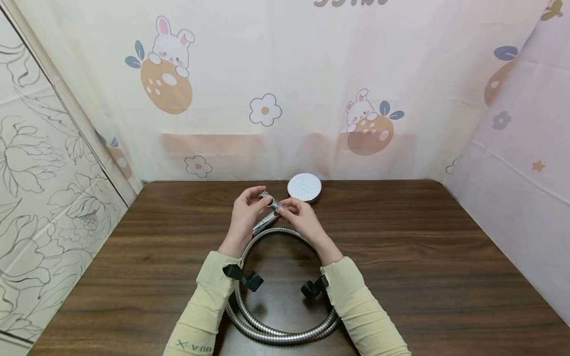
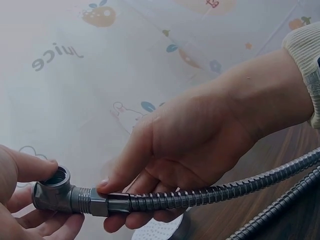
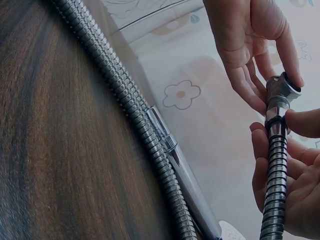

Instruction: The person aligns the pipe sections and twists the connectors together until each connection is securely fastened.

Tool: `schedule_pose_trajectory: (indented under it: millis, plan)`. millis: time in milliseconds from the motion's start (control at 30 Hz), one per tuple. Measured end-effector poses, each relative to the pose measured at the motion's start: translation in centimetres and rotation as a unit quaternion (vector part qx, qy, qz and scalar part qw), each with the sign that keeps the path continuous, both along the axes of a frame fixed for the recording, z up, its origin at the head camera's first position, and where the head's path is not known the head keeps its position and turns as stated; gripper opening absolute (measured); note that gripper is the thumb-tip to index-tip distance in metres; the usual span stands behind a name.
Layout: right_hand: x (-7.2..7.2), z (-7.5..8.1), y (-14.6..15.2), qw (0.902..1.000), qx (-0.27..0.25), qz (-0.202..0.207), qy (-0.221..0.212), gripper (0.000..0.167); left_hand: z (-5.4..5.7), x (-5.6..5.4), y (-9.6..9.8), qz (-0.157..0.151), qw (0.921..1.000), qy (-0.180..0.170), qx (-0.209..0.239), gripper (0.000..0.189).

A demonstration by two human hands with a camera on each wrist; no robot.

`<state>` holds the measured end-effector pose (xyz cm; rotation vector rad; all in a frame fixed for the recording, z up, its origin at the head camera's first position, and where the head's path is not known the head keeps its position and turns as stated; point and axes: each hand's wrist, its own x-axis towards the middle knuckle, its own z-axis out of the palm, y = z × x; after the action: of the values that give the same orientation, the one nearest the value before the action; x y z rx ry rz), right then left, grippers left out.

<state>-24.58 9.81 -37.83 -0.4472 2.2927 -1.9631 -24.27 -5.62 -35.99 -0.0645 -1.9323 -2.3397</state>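
Note:
My left hand (image 1: 244, 212) grips a small chrome tee fitting (image 2: 52, 196) with a round side opening, its thumb at the opening's rim. Between thumb and fingers, my right hand (image 1: 306, 220) holds the end nut (image 2: 118, 203) of a ribbed metal shower hose (image 3: 277, 185). Nut and fitting meet end to end, and some threads (image 2: 82, 200) show beside the joint. Both hands are raised over the far part of the table. Just beyond them lies a hand shower, its white round face (image 1: 304, 187) upward and its chrome handle (image 1: 264, 223) pointing toward the left wrist.
The rest of the hose (image 1: 273, 338) lies coiled in loops on the dark wood table (image 1: 423, 257), under and between the forearms. Behind the table hangs a printed curtain (image 1: 303, 64). A flower-patterned panel (image 1: 44, 163) stands at the left.

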Motion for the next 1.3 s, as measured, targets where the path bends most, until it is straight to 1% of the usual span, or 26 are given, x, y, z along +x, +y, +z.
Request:
schedule_pose_trajectory:
  millis: [167,267,400,567,767,1033,1300]
  plan:
    - [-0.21,-0.04,0.02,0.9998,0.017,-0.007,0.009,0.033,0.07,-0.16,0.08,-0.003,1.0000,0.003,0.008,0.031]
    - [-0.19,-0.05,0.00,0.9990,0.036,-0.022,0.013,0.036,0.11,-0.15,0.09,-0.005,0.9999,0.002,0.013,0.031]
    - [-0.08,-0.01,-0.04,0.9981,0.044,-0.043,0.006,0.035,0.15,-0.08,0.13,-0.007,0.9999,0.001,0.015,0.031]
    - [0.01,-0.14,0.05,0.9983,0.037,-0.045,0.002,0.032,0.25,0.07,0.21,-0.008,0.9999,-0.003,0.014,0.031]
    - [0.07,-0.45,-0.03,0.9981,0.031,-0.049,0.020,0.027,0.17,0.17,0.25,-0.004,0.9999,-0.005,0.013,0.031]
    - [0.13,-0.30,-0.09,0.9996,0.006,-0.026,0.009,0.033,0.00,0.12,0.21,-0.002,0.9998,-0.007,0.021,0.031]
    - [0.18,0.02,-0.09,0.9998,0.000,-0.006,0.019,0.025,0.18,0.09,0.17,0.002,1.0000,-0.008,0.004,0.031]
